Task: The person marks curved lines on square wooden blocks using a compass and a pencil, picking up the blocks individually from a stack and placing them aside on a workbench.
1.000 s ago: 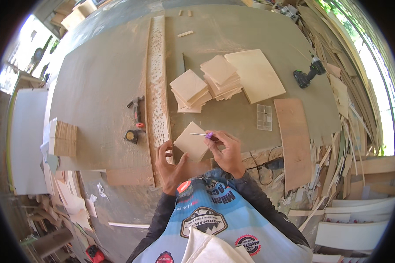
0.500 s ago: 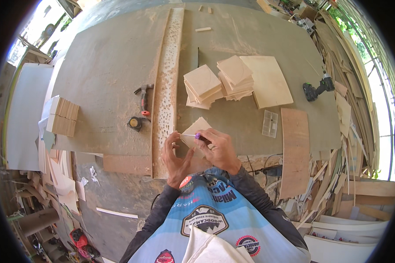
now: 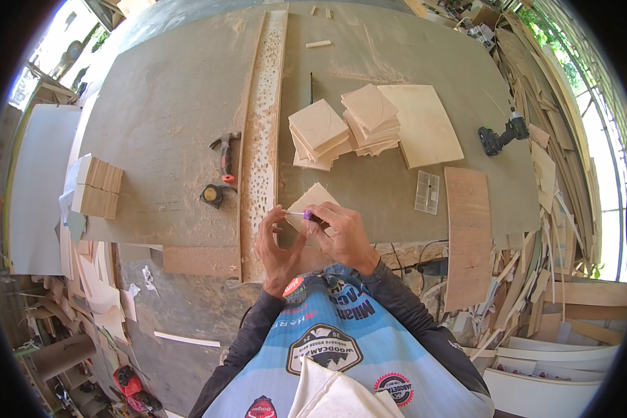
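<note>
A small square plywood piece (image 3: 315, 202) is seen at the near edge of the workbench (image 3: 167, 118), low in the centre of the view, close to the person's chest. The right hand (image 3: 341, 233) is closed around a purple-handled tool (image 3: 310, 215), pinched between the fingers, with its thin tip pointing toward nine o'clock across the piece. The left hand (image 3: 275, 244) is set just at eight o'clock from the piece, fingers curled up loosely and the fingertips brought to the tool's tip; whether anything is gripped by it cannot be told.

At twelve o'clock from the piece, two stacks of cut plywood squares (image 3: 345, 125) are found side by side, and a larger plywood sheet (image 3: 425, 124) is laid just at their three o'clock. A long perforated strip (image 3: 263, 132) is run up the bench beside the left hand. A hammer (image 3: 224, 150) and a tape measure (image 3: 211, 195) are lying at ten o'clock from the hands. A cordless drill (image 3: 503, 134) is parked at two o'clock, well apart. A small clear plastic case (image 3: 427, 192) is placed at three o'clock, with a brown board (image 3: 468, 233) just beyond it. Wooden blocks (image 3: 97, 187) are stacked far off at nine o'clock.
</note>
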`<state>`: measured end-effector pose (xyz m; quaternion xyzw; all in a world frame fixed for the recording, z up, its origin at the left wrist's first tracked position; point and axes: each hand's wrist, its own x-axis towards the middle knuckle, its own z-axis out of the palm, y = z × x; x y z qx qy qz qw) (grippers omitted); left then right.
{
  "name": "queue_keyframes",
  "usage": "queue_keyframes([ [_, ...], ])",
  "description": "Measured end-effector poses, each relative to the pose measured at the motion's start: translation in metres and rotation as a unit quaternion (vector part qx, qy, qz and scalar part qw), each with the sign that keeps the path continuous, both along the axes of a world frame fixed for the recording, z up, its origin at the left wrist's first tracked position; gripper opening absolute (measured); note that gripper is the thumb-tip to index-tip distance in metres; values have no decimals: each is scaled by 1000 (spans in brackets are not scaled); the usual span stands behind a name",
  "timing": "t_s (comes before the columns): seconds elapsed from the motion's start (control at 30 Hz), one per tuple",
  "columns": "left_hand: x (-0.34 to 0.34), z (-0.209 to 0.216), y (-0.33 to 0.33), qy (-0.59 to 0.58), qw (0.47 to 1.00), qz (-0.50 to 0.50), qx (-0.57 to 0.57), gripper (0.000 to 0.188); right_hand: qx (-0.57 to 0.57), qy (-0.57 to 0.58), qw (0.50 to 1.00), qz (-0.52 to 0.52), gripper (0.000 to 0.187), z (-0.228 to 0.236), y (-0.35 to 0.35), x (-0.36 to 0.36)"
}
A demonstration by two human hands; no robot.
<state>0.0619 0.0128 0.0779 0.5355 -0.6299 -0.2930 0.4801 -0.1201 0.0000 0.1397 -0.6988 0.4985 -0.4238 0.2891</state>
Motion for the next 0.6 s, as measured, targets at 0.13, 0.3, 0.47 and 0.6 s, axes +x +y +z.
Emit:
queue_keyframes([
  [0.13,0,-1,0,1,1000,3,0,72,-11,6,1000,1,18,2,0,2],
  [0.3,1,-4,0,-9,1000,4,-9,71,-21,10,1000,1,18,3,0,3],
  [0.47,0,-4,0,-10,1000,9,-10,67,-12,11,1000,5,18,2,-1,2],
  [0.6,-1,-1,2,-25,999,18,-12,64,14,12,1000,21,17,6,-5,3],
])
